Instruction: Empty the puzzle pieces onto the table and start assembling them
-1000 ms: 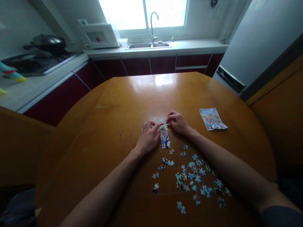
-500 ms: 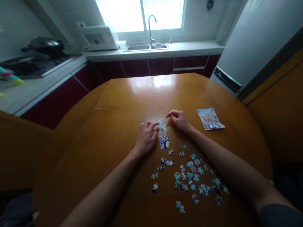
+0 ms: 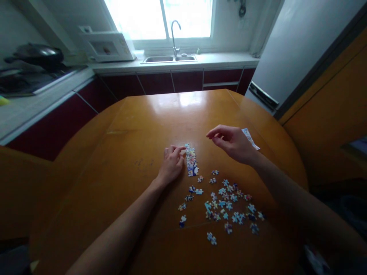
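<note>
A narrow strip of joined jigsaw puzzle pieces (image 3: 191, 160) lies upright in front of me on the wooden table. My left hand (image 3: 172, 163) rests on the tabletop just left of it, fingers loosely bent and apart, index fingertip at the strip's upper left edge. Raised above the table to the right, my right hand (image 3: 231, 142) has curved fingers with a gap to the thumb; I see nothing between them. Behind it, a printed picture sheet (image 3: 250, 137) is partly covered. Many loose puzzle pieces (image 3: 225, 204) are scattered nearer to me, below the right hand and forearm.
The wooden table (image 3: 137, 126) has rounded sides. Beyond it run a counter with a sink (image 3: 160, 59), a faucet and a white microwave (image 3: 107, 47). A stove with a dark pan (image 3: 38, 55) stands at left, a refrigerator (image 3: 304, 49) at right.
My right hand has lifted and moved right, away from the strip, now covering part of the picture sheet. My left hand stays by the strip. The whole view has shifted slightly.
</note>
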The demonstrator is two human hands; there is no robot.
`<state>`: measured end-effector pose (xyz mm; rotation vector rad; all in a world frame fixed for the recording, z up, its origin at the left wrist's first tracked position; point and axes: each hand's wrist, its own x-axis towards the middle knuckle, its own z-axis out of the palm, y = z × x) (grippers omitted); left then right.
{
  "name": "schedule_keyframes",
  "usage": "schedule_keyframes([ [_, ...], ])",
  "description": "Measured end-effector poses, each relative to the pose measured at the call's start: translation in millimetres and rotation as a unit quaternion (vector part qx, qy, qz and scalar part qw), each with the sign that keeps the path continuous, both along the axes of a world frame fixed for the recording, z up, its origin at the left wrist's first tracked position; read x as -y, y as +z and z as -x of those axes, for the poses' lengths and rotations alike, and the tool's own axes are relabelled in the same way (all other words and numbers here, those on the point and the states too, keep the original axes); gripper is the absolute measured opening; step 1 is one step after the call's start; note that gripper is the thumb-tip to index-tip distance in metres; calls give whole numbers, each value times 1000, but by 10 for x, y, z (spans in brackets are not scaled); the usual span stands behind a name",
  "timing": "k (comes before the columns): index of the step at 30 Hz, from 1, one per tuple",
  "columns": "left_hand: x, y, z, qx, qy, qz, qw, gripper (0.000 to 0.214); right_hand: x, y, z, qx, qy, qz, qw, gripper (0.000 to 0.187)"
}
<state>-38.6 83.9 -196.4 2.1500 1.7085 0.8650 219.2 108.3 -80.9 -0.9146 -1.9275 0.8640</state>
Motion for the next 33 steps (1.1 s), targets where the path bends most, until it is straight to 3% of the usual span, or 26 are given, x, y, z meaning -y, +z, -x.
schedule_keyframes([
  [8, -18, 9, 4, -4, 0, -1, 1000, 34, 621, -254, -621, 77, -79, -12, 994, 13],
  [18, -52, -22, 30, -13, -4, -8, 1000, 33, 1070, -661, -987, 113, -148, 82, 979, 13],
  [23, -73, -49, 49, -17, -5, -12, 1000, 33, 1091, -699, -938, 135, -149, 77, 977, 14],
  [33, -46, -17, 33, -10, -5, -5, 1000, 32, 939, -830, -508, 286, -37, -23, 957, 23],
])
